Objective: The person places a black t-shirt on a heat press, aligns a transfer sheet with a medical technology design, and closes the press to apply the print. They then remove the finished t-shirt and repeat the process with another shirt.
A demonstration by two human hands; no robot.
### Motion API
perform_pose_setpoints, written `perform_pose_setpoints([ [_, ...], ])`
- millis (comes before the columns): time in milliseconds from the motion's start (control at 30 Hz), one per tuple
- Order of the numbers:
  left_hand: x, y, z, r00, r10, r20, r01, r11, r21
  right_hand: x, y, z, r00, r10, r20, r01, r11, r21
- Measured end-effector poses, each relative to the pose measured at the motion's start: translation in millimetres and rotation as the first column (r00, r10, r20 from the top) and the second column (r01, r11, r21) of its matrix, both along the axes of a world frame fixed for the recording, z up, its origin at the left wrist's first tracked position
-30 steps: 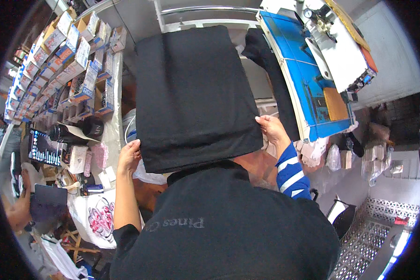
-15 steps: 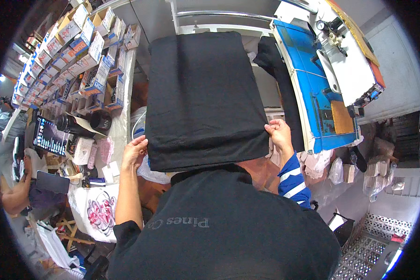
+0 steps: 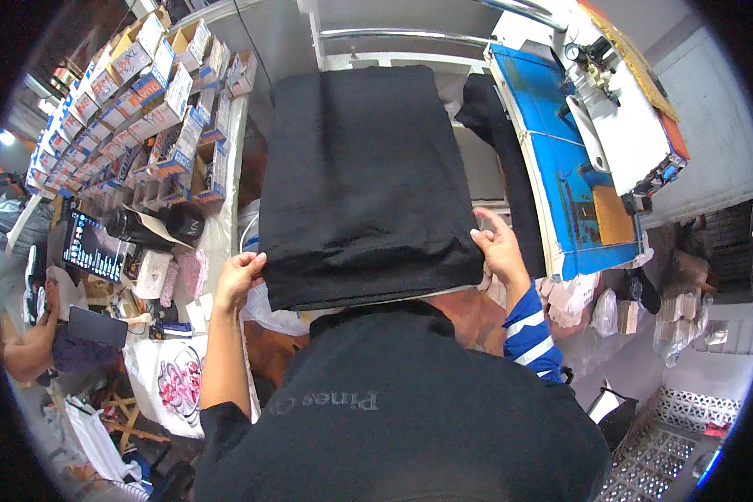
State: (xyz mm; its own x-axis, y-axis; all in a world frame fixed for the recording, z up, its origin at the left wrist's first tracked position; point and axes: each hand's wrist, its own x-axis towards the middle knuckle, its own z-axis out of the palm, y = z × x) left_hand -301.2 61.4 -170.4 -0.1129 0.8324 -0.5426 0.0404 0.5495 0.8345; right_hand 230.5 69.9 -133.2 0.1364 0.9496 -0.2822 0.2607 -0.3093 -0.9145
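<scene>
Near corners of the black rectangular fabric panel [image 3: 364,171]: left hand [image 3: 238,281] pinches its edge, right hand [image 3: 502,256], half-open, touches it; uneven pull could deepen its creases.

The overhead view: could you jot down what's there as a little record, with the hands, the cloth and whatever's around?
Main item: black cloth, spread out, wrinkled toward its near edge
Left hand: fingers pinching the cloth's left edge near the lower corner
Right hand: thumb at the cloth's right edge, index finger raised; firm hold unclear
Right sleeve: blue with white stripes
Right side: blue panel beside a white machine
Left side: rows of open boxes, lit screen
Far left: another person's hand
</scene>
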Motion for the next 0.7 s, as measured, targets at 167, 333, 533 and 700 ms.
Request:
perform_pose_setpoints([
  [167,-8.5,101.5,121.4,0.993,0.051,-0.109,0.020,0.824,0.566,5.9,119.7,107.9,0.951,0.160,-0.266,-0.019,0.886,0.464],
  [333,5.4,185.1,304.6,0.986,-0.005,0.168,-0.116,0.701,0.704,12.7,228.1,253.3,0.879,0.290,-0.379,0.033,0.755,0.654],
  [533,-36.9,228.9,387.8,0.990,-0.097,0.099,-0.036,0.508,0.860,-0.6,217.5,374.1,0.898,0.198,-0.393,0.169,0.669,0.724],
  [700,-8.1,169.6,462.0,0.960,-0.002,0.279,-0.239,0.513,0.825,2.3,150.1,439.0,0.951,0.298,0.085,-0.221,0.460,0.860],
])
